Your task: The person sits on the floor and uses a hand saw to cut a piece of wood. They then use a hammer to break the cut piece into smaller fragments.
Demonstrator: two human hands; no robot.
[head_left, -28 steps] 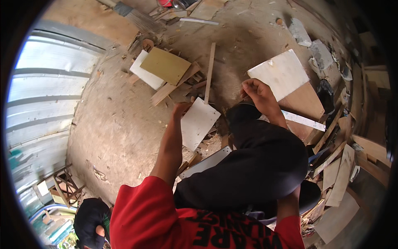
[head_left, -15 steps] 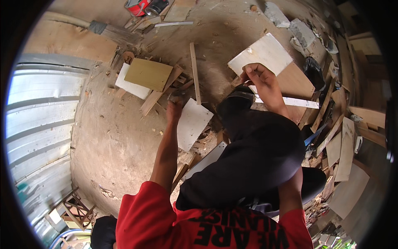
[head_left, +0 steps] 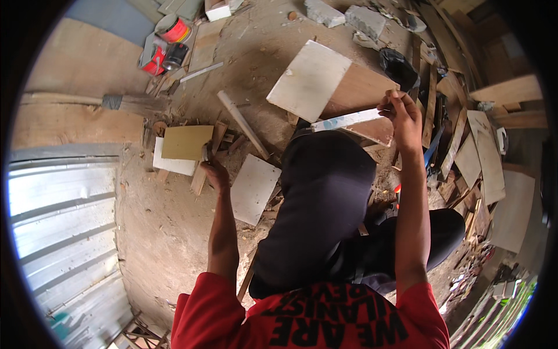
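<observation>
My left hand [head_left: 216, 174] is closed round a short dark tool, apparently a hammer [head_left: 206, 152], whose handle is hidden in the fist. It is close to an olive-yellow board [head_left: 187, 143] and a speckled white panel [head_left: 254, 189] on the ground. My right hand [head_left: 404, 119] is raised on the right with thumb and fingers pinched; whatever they hold is too small to make out. Beyond my knee lies a white board [head_left: 308, 81] overlapping a brown panel [head_left: 363, 90]. A narrow white strip [head_left: 346, 120] lies across the panel's near side, left of my right hand.
A wooden batten [head_left: 243, 125] lies between the boards. Red cans [head_left: 154, 60] stand at the far left, broken concrete blocks [head_left: 365, 23] at the back. Scrap wood [head_left: 459, 139] and a black plastic bag [head_left: 399, 67] crowd the right; corrugated metal sheet [head_left: 64, 215] borders the left.
The view has shifted, so the boards appear further left. My right hand has moved from beside the white board to the right, away from it. My left hand still grips the hammer.
</observation>
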